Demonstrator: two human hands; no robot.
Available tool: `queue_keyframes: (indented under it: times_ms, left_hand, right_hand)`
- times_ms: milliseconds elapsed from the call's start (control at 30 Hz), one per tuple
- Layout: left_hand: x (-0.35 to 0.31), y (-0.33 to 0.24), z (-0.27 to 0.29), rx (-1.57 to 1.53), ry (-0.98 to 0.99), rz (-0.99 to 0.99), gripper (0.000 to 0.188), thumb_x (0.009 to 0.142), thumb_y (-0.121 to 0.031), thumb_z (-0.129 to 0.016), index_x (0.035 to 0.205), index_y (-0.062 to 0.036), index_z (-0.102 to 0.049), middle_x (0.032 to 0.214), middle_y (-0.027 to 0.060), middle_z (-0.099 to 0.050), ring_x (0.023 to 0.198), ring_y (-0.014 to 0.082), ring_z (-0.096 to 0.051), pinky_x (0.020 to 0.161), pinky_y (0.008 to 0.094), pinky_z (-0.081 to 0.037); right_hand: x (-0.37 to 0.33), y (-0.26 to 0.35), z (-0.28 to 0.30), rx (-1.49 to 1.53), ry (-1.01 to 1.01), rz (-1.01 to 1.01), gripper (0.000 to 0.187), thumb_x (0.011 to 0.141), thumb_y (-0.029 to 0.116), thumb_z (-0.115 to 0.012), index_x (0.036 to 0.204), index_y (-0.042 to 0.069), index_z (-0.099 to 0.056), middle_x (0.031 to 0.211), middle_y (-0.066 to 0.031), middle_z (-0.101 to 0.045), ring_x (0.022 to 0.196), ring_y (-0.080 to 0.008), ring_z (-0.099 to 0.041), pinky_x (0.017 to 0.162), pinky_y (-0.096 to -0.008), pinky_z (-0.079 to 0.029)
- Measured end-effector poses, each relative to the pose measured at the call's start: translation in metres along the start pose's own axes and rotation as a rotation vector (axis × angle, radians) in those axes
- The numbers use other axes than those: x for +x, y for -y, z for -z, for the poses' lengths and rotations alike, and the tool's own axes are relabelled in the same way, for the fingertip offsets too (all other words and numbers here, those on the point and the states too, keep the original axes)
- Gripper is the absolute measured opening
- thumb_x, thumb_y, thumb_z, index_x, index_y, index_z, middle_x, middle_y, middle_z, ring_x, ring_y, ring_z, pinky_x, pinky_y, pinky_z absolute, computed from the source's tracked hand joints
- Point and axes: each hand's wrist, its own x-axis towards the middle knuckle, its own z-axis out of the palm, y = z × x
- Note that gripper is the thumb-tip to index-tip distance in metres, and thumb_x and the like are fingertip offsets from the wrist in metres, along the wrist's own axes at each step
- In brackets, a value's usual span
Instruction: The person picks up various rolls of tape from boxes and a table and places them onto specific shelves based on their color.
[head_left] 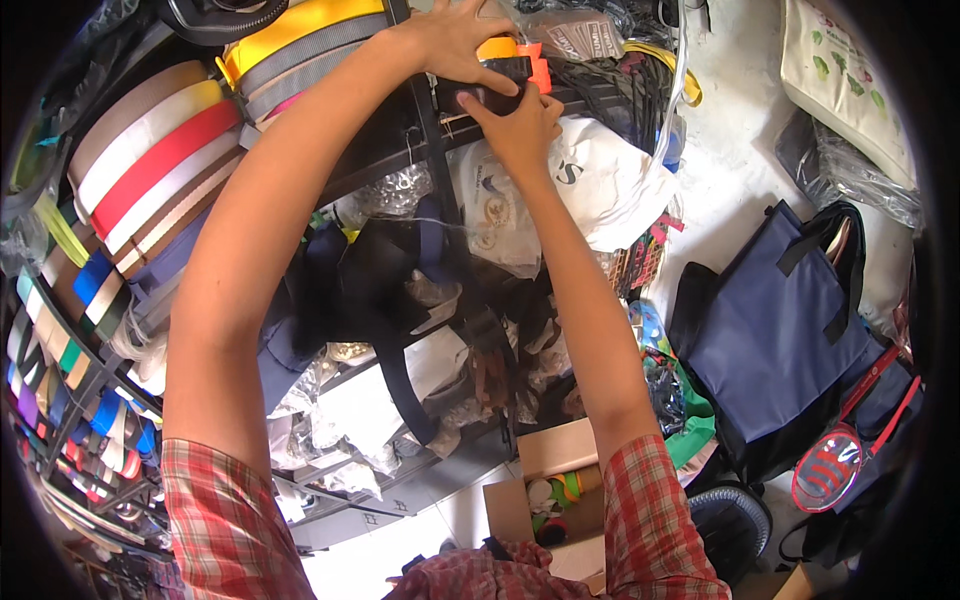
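Observation:
Both arms reach up to a shelf at the top of the head view. My left hand (pixel 455 45) has its fingers spread, with the thumb against a dark, black piece (pixel 495 92). Just below and to the right, my right hand (pixel 518 125) closes on that same piece, thumb in front and fingers curled at its right side. What kind of thing it is I cannot make out. Bright orange material (pixel 540 70) shows behind it, beside a yellow-orange piece (pixel 497 48). Under my right wrist lies a white fabric piece (pixel 610 185) with a dark printed mark.
Rolls of coloured webbing (pixel 160 160) fill the left shelves. A dark upright post (pixel 435 150) stands beside my hands. Clear plastic bags (pixel 500 215) hang below. At right are a navy bag (pixel 770 320) and a red-rimmed pouch (pixel 828 470). An open cardboard box (pixel 510 510) sits low.

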Motion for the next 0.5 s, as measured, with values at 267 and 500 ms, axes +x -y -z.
queue_keyframes:
  times_ms: [267, 500]
  left_hand:
    - [-0.004, 0.001, -0.007, -0.010, -0.023, 0.004, 0.079, 0.061, -0.051, -0.080, 0.126, -0.0157, -0.053, 0.130, 0.0281, -0.041, 0.119, 0.0492, -0.043, 0.100, 0.0541, -0.038]
    - [-0.002, -0.005, -0.004, 0.110, -0.002, 0.053, 0.091, 0.060, -0.056, -0.080, 0.135, -0.0170, -0.045, 0.134, 0.0245, -0.041, 0.127, 0.0446, -0.038, 0.109, 0.0550, -0.023]
  right_hand:
    - [-0.002, 0.005, 0.005, 0.003, 0.059, 0.006, 0.109, 0.062, 0.062, -0.076, 0.143, 0.007, -0.030, 0.118, -0.0179, -0.057, 0.115, -0.0352, -0.040, 0.094, -0.0513, -0.029]
    - [0.002, 0.008, 0.005, -0.166, 0.123, 0.057, 0.106, 0.064, 0.066, -0.072, 0.144, 0.009, -0.032, 0.117, -0.0176, -0.060, 0.115, -0.0377, -0.039, 0.092, -0.0565, -0.029]
